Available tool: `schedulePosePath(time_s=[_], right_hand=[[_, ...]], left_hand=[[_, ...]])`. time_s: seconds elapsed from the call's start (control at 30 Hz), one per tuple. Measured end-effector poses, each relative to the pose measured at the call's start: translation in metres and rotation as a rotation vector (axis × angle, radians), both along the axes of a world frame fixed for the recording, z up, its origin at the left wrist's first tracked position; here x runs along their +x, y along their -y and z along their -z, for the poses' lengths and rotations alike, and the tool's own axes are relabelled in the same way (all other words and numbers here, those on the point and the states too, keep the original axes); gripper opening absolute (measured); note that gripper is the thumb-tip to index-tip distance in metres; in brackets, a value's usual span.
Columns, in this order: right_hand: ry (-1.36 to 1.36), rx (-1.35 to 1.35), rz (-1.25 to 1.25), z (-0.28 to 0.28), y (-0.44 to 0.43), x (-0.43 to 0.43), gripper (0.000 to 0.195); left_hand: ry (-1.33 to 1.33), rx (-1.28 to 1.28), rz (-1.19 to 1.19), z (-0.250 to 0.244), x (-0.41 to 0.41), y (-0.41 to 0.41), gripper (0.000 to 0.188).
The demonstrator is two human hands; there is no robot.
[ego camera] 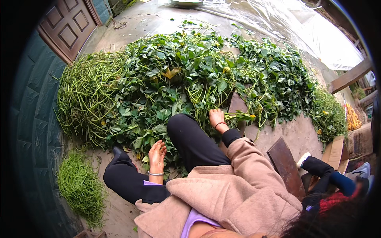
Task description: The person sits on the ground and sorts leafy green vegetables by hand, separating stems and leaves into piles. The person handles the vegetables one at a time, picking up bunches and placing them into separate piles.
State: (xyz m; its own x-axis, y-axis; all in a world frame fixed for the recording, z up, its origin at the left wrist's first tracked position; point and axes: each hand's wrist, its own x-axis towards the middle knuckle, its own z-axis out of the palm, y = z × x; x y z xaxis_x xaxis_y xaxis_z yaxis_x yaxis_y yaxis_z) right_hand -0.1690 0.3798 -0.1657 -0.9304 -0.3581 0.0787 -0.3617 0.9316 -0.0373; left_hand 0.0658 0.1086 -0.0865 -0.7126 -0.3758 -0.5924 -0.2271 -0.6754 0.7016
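A wide heap of leafy green vines (160,80), which look like sweet potato vines, spreads over the concrete floor before me. My right hand (217,119), with a red cord at its wrist, is closed at the heap's near edge, beyond my knee. From its fist a leafy vine stem (239,115) sticks out to the right; the fingertips are hidden. My left hand (157,154) hovers between my knees, palm turned up, fingers apart and holding nothing. A silver bangle circles that wrist. Bare vine stems (89,95) are piled at the heap's left end.
A smaller mound of thin green stems (80,187) lies by the blue-green wall (38,119). A brown board (287,166) rests at my right, near another person's legs (318,171) and a cardboard box (333,153). Clear plastic sheeting (315,35) covers the far right; a panelled door (68,26) stands far left.
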Motion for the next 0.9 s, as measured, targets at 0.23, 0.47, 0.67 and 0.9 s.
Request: schedulePosePath(time_s=[0.23,0.47,0.67,0.9], right_hand=[[0.058,0.038,0.022,0.001,0.023,-0.021,0.014],[0.181,-0.424,-0.006,-0.093,0.003,-0.073,0.018],[0.396,-1.367,-0.011,-0.192,-0.023,-0.095,0.022],[0.336,-1.671,-0.387,-0.351,-0.031,-0.091,0.018]], left_hand=[[0.088,0.003,-0.057,0.011,0.002,0.007,0.024],[0.029,0.026,-0.035,0.01,0.005,0.012,0.023],[0.022,0.006,-0.059,0.013,0.004,0.015,0.023],[0.003,0.005,-0.053,0.016,0.008,0.017,0.023]])
